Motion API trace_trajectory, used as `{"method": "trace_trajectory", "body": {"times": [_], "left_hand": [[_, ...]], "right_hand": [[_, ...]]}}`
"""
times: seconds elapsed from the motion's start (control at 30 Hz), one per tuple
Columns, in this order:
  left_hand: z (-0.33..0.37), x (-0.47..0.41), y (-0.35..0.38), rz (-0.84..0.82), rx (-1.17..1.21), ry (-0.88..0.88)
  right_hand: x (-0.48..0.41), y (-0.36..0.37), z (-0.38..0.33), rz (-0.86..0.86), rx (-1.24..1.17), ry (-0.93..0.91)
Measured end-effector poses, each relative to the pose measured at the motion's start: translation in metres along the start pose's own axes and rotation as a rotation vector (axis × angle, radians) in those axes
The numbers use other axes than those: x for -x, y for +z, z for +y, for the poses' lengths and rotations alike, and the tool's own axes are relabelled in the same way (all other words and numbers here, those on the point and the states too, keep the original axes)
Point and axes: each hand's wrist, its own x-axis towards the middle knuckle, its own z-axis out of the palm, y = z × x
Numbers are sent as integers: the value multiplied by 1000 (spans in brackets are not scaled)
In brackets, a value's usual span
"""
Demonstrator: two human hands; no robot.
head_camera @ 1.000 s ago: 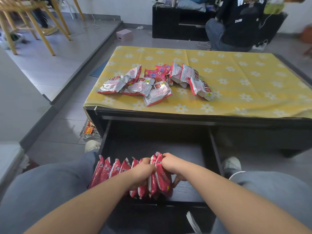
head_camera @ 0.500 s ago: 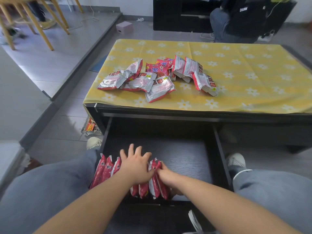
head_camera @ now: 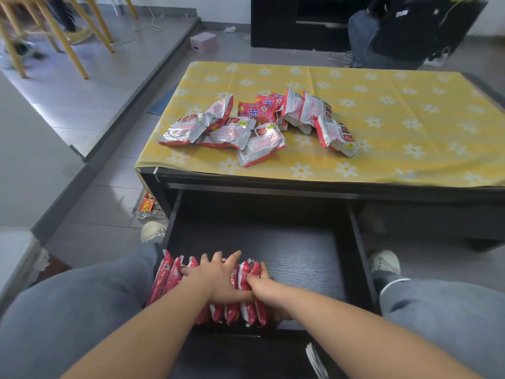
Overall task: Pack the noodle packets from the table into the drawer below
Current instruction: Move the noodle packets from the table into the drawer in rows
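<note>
Change: left hand (head_camera: 218,280) now spread flatter along the packet row (head_camera: 207,291).
Fingers: left splayed, pressing; right hand (head_camera: 263,289) bracing row's right end, gripping nothing.
Packets: upright in drawer (head_camera: 300,250), near left; loose pile (head_camera: 254,127) on worktop (head_camera: 410,119).
Handling: probably light, crinkly, slippery; pinch edges.

A lived-in home, most likely a living room, is being shown. A low dark coffee table (head_camera: 300,184) is being covered by a yellow cloth printed with white daisies (head_camera: 396,110), and its drawer (head_camera: 295,242) is being held open near the seated person's knees. Grey floor tiles (head_camera: 90,203) are being interrupted at the left by a raised step (head_camera: 142,86), on which wooden chair legs (head_camera: 68,42) are being seen at the far left. A low black cabinet (head_camera: 295,26) is being set against the far wall, with another person sitting in front of it (head_camera: 382,34), and a small pink box (head_camera: 204,42) is being left on the floor nearby.
</note>
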Motion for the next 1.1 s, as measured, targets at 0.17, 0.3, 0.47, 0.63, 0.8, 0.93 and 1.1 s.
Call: {"method": "trace_trajectory", "body": {"times": [0.17,0.3,0.47,0.63,0.8,0.93,1.1], "left_hand": [[0,0,-8,97,-34,9],[1,-3,-21,294,-12,70],[1,-5,-47,614,34,152],[11,-11,-96,803,130,175],[19,-22,-135,868,218,182],[17,-47,-169,901,241,197],[3,-84,-205,897,204,140]], "right_hand": [[8,-5,-15,140,190,-37],[11,-23,-31,348,386,-277],[25,-58,-61,562,529,-552],[36,-98,-96,729,593,-708],[31,-127,-123,779,484,-750],[14,-153,-155,762,280,-719],[-7,-175,-189,715,33,-596]]}}
